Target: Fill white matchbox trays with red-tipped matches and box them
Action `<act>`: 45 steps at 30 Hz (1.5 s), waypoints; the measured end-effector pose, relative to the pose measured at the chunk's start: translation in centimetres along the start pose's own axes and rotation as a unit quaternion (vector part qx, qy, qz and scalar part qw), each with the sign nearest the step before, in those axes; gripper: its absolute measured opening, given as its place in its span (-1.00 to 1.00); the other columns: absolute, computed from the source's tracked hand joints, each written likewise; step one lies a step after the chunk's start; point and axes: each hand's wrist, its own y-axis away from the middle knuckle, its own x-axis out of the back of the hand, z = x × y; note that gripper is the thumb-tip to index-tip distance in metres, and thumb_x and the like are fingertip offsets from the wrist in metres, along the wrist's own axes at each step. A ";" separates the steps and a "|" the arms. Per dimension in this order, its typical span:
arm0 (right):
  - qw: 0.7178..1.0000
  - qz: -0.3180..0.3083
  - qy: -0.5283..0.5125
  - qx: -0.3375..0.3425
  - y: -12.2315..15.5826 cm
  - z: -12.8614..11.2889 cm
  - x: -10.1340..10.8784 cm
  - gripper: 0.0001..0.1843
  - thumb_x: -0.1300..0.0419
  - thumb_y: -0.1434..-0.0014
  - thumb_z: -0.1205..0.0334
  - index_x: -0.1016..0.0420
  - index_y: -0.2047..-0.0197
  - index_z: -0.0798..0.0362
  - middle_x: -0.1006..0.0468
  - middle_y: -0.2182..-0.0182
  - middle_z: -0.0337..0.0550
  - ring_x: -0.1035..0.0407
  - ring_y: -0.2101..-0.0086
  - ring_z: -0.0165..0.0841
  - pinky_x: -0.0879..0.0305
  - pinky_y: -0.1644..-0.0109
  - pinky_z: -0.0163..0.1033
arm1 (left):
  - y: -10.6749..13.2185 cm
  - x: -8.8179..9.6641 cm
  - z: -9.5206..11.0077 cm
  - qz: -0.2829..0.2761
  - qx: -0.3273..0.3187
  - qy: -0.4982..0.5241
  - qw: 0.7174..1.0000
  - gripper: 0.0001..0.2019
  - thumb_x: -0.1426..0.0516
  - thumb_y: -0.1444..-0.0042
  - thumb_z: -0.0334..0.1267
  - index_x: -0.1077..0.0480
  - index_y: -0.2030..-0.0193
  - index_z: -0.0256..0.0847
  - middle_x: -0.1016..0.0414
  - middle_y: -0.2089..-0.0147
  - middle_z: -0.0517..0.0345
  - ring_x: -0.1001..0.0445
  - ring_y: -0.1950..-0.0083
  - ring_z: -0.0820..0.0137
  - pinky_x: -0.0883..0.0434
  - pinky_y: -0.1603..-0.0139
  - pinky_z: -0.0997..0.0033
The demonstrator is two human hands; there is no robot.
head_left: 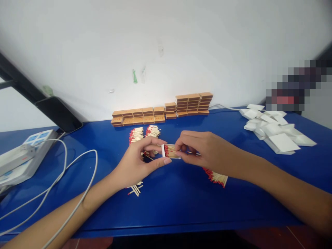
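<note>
A white matchbox tray (163,151) filled with red-tipped matches (170,151) is held above the blue table, between both hands. My left hand (140,157) is closed on its left end, thumb below and fingers above. At the right end, my right hand (193,147) has its thumb and forefinger pinched together over the match sticks; a few match ends show among its curled fingers. Piles of loose matches (136,134) lie behind my left hand, partly covered by it. Another match pile (216,178) lies under my right wrist, and a few scattered matches (135,190) are below my left hand.
Stacked brown matchboxes (144,120) line the wall. White empty trays (275,129) are heaped at the right. On the left are a power strip (31,155), a dark phone (61,114) leaning upright, and a looping white cable (95,162) that crosses over my left forearm.
</note>
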 end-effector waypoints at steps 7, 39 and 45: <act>1.000 0.005 -0.010 0.008 0.0 -0.3 0.7 -0.87 -0.16 -0.43 0.19 -0.45 0.19 0.00 -0.56 0.28 -0.19 -0.40 0.37 -0.39 -0.26 0.27 -0.28 | 0.0 0.2 -0.3 0.016 0.003 -0.004 1.000 -0.63 -0.45 -0.12 -0.16 -0.53 -0.01 -0.20 -0.73 0.07 0.03 -0.71 0.04 0.23 -0.58 0.03 0.34; 0.995 0.086 -0.016 0.048 0.1 -0.4 -0.7 -0.97 -0.23 -0.40 0.28 -0.50 0.11 0.04 -0.53 0.27 -0.23 -0.38 0.38 -0.45 -0.26 0.28 -0.31 | -0.3 0.4 -0.5 0.011 0.014 0.038 0.999 -0.60 -0.48 -0.08 -0.17 -0.55 0.00 -0.22 -0.74 0.19 0.06 -0.68 0.20 0.30 -0.49 0.22 0.43; 0.994 0.086 -0.063 -0.015 -0.2 -0.5 -0.8 -0.90 -0.25 -0.40 0.17 -0.50 0.11 0.00 -0.53 0.28 -0.26 -0.33 0.43 -0.46 -0.28 0.32 -0.29 | -0.2 0.4 -0.5 0.015 0.016 0.043 0.999 -0.61 -0.48 -0.08 -0.19 -0.56 -0.01 -0.23 -0.73 0.21 0.08 -0.61 0.28 0.37 -0.47 0.24 0.43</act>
